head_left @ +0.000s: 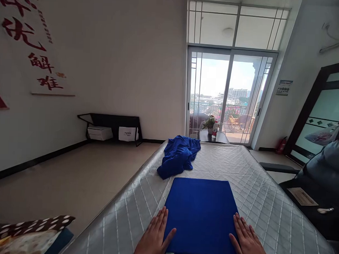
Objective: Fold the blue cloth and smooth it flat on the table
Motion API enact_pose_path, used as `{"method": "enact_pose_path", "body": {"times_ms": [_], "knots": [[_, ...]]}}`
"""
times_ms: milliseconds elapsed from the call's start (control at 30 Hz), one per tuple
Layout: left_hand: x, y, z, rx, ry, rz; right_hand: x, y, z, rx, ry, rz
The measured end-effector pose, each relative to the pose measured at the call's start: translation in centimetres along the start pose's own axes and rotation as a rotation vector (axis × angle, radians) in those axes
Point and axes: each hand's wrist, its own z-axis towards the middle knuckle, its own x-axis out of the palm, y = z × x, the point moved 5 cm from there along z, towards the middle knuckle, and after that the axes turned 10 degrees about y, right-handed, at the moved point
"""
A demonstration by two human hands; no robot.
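Note:
A flat blue square [201, 217], which looks like a board or a smoothly folded cloth, lies on the silver quilted table cover [269, 208] in front of me. My left hand [156, 236] rests along its left edge, fingers stretched forward and the thumb over the blue surface. At the right edge lies my right hand [247, 239], flat, with its thumb touching the blue too. Neither hand grips anything. Beyond the square, a crumpled blue cloth [179, 157] is heaped toward the far left of the cover.
A potted plant [210, 124] and a bottle [214, 130] stand on a small table past the far end. Right of me is a dark chair [326, 177] with a paper on its seat. Patterned fabrics [29, 235] lie at the lower left. A black rack [114, 121] stands by the wall.

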Motion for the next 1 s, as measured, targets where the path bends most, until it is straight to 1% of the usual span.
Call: {"method": "enact_pose_path", "body": {"times_ms": [100,200,333,433,500,567,667,733,767,800,833,867,933,1000], "knots": [[-0.2,-0.1,-0.1,0.006,0.011,-0.008,0.1,-0.2,-0.2,-0.011,-0.015,-0.045],[-0.4,-0.2,-0.2,-0.001,0.012,-0.002,-0.2,-0.4,-0.4,-0.03,0.002,-0.087],[-0.8,-0.6,-0.2,-0.001,0.008,0.024,-2.2,0.2,0.3,-0.051,-0.033,-0.11],[-1.3,-1.1,-0.3,-0.008,0.008,0.041,-3.8,1.3,1.6,-0.059,-0.066,-0.082],[-1.7,-1.3,-0.5,-0.025,0.021,0.046,-4.3,1.8,2.6,-0.061,-0.058,-0.058],[-1.9,-1.4,-0.6,-0.037,0.035,0.048,-4.2,2.0,3.3,-0.046,-0.046,-0.034],[-2.2,-1.3,-0.4,-0.064,0.083,0.059,-3.3,1.5,3.7,-0.002,-0.042,0.02],[-2.6,-1.4,0.3,-0.146,0.141,0.071,-2.8,1.1,3.7,0.025,-0.05,0.054],[-3.0,-1.8,0.7,-0.188,0.163,0.075,-2.7,1.0,3.7,0.034,-0.051,0.062],[-3.5,-2.7,1.3,-0.213,0.172,0.076,-2.6,0.9,3.7,0.041,-0.049,0.066],[-4.1,-4.1,2.0,-0.206,0.169,0.074,-2.5,0.9,3.7,0.046,-0.043,0.067],[-4.7,-6.0,2.8,-0.156,0.159,0.067,-2.5,0.9,3.7,0.048,-0.037,0.067],[-5.5,-11.0,4.4,0.048,0.148,0.04,-2.6,1.0,3.7,0.05,-0.032,0.061],[-5.1,-16.3,5.9,0.294,0.165,-0.013,-2.6,1.0,3.7,0.048,-0.031,0.05]]}}
